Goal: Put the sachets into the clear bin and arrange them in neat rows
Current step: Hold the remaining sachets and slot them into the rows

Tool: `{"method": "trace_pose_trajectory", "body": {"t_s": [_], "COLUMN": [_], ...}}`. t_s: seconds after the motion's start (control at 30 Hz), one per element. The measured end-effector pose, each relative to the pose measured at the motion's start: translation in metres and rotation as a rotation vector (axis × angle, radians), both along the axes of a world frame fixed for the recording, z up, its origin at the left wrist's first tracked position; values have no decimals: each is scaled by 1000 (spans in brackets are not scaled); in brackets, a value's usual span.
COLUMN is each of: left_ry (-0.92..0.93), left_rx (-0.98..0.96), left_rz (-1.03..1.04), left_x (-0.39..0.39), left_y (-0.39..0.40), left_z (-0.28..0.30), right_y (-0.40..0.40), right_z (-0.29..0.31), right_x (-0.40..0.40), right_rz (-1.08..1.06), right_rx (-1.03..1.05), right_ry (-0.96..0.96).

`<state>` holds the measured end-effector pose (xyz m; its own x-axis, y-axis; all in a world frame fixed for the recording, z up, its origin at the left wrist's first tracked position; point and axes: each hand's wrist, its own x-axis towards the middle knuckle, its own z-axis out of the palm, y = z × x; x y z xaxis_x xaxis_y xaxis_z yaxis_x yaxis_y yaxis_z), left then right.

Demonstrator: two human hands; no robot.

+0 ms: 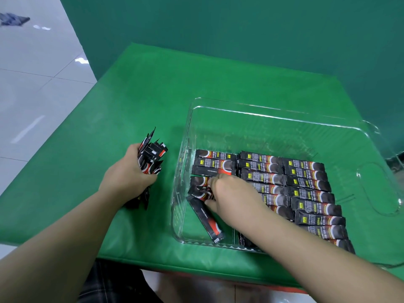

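Desk (135, 101) with a green cover carries the clear bin (284, 119) near its right edge. Sachets (306, 184) lie in rows on the bin floor, one loose sachet (205, 217) askew by the near-left corner. Left hand (129, 173) grips a bundle of sachets (152, 156) beside the bin; right hand (231, 195) pinches a sachet (200, 190) inside it.

right hand (229, 193) covering middle-row sachets (271, 200), sachet print unreadable
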<state>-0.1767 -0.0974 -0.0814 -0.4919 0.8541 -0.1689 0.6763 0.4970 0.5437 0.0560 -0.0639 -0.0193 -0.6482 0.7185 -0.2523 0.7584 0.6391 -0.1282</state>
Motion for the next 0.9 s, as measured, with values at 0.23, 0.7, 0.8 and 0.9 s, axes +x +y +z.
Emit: {"method": "trace_pose_trajectory", "body": {"t_s": [0.23, 0.7, 0.8, 0.9], "left_ry": [-4, 27, 28, 27], "left_rx": [4, 1, 2, 2], "left_rz": [1, 2, 0, -1], "left_x": [-1, 1, 1, 0], "left_y": [0, 1, 0, 0], "left_z": [-1, 0, 0, 0], "right_y": [-13, -20, -18, -17], "right_z": [3, 4, 3, 2], "right_x": [-3, -7, -3, -2], "right_rz": [-6, 38, 58, 95], "right_rx": [-100, -124, -138, -152], "right_ry": [-71, -144, -134, -140]}}
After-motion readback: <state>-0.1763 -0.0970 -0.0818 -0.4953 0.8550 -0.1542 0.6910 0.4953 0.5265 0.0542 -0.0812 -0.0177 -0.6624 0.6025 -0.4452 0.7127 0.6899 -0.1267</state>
